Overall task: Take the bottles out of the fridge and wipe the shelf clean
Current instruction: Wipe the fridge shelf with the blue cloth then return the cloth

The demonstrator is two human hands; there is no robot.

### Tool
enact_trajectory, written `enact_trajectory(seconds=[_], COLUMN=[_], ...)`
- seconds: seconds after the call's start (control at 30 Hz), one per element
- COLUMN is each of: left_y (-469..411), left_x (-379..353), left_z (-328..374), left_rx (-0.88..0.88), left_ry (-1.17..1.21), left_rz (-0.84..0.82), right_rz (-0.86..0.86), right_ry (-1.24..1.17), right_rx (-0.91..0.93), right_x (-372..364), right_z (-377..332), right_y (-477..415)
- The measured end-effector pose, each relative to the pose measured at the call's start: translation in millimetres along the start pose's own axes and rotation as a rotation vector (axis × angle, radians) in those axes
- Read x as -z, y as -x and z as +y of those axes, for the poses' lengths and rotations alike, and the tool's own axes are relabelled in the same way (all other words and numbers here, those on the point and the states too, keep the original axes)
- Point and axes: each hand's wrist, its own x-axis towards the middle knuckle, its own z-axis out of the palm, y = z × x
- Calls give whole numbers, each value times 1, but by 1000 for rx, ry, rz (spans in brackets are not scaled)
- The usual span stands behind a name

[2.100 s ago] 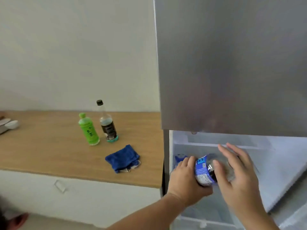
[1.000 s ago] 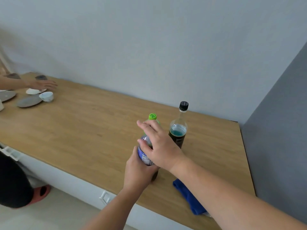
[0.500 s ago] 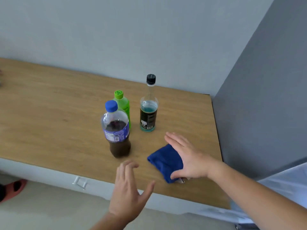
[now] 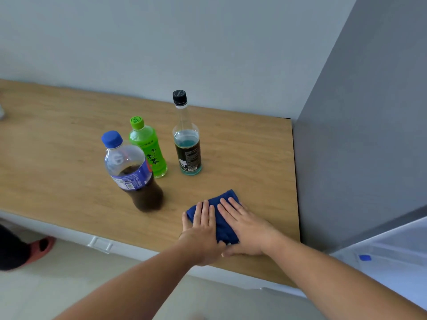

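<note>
Three bottles stand on the wooden counter: a cola bottle with a blue cap nearest me, a green tea bottle behind it, and a clear bottle with a black cap and teal liquid to the right. A folded blue cloth lies near the counter's front edge, right of the cola bottle. My left hand rests flat on the cloth's left part, fingers apart. My right hand covers its right part, with the thumb at the near edge. The fridge shelf is out of view.
The grey fridge side rises at the counter's right end, and part of its white interior shows at the lower right. Another person's foot in a red slipper is on the floor at the left. A drawer handle sits below the counter.
The cola bottle came out of the fridge and now stands on the counter. My left hand let go of it and has come onto the cloth beside my right hand.
</note>
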Motion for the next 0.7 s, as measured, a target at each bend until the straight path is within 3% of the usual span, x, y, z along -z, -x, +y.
enact_trajectory(seconds=[0.3,0.43,0.53,0.63,0.7], left_y=[28,17,16,14,17], left_x=[-21,-39,-58,-88,-108], left_z=[27,43,60,75,91], left_rx=[-184,-193,-227,-323,-300], left_ry=[-152,-280,-344,-281,-233], left_rz=[-69,5,114,451,500], right_rz=[149,281,363,338,377], right_ry=[-96,-46,-21,39,130], right_rx=[-102,-194,-217,-264,-290], right_x=[-38,-62,-79,-93,-111], right_z=[-17,-23,-23,-19,-12], right_y=[66,85,105,131,145])
